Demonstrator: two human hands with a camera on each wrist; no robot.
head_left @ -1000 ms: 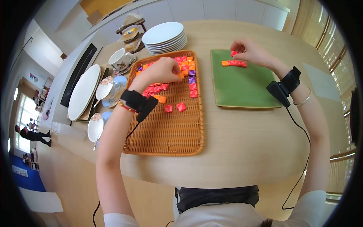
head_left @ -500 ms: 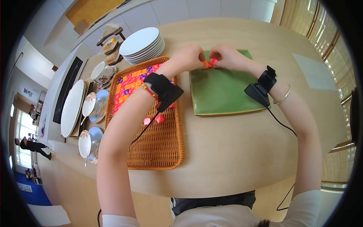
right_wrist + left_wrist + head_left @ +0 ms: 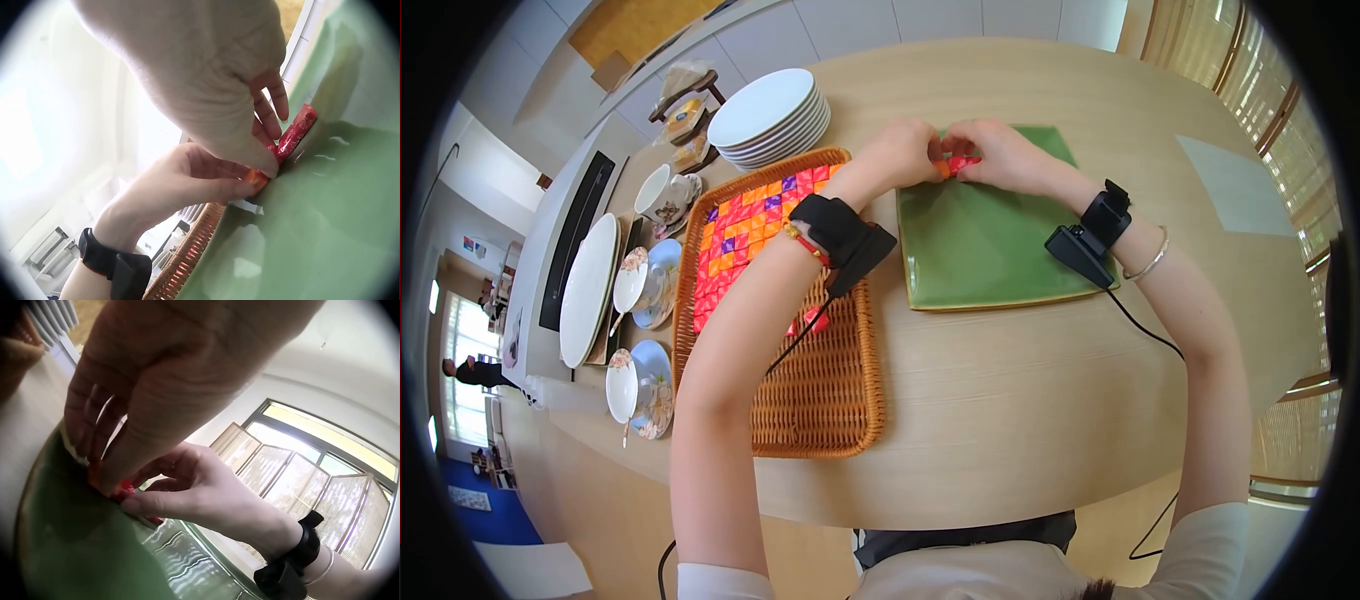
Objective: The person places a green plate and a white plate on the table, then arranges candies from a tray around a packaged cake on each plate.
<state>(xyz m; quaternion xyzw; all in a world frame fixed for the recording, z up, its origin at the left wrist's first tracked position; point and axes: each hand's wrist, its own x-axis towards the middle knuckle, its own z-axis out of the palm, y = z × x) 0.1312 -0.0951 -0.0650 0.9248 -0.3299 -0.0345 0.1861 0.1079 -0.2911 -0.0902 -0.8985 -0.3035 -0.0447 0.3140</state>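
Note:
My left hand point(image 3: 908, 153) and right hand point(image 3: 1006, 157) meet over the far left part of a square green plate point(image 3: 995, 245). Between left thumb and fingers is a small orange wrapped candy point(image 3: 255, 180). My right thumb and fingertips pinch a red wrapped candy point(image 3: 127, 486) right beside it, partly hidden by the fingers. In the right wrist view, a short row of red candies point(image 3: 297, 131) extends along the plate from the fingertips. Left of the plate, a wicker tray point(image 3: 820, 415) holds many red, orange and purple candies point(image 3: 740, 238), laid close together.
Stacked white plates point(image 3: 768, 120) stand behind the tray. Floral cups point(image 3: 662, 193) with saucers, and a large white oval platter point(image 3: 590, 290), line the left side. A pale sheet point(image 3: 1238, 185) lies at the right. Cables hang from both wrist cameras.
My left hand has left the tray with an orange candy and come over the plate beside my right hand. In the last half second the hands have barely moved.

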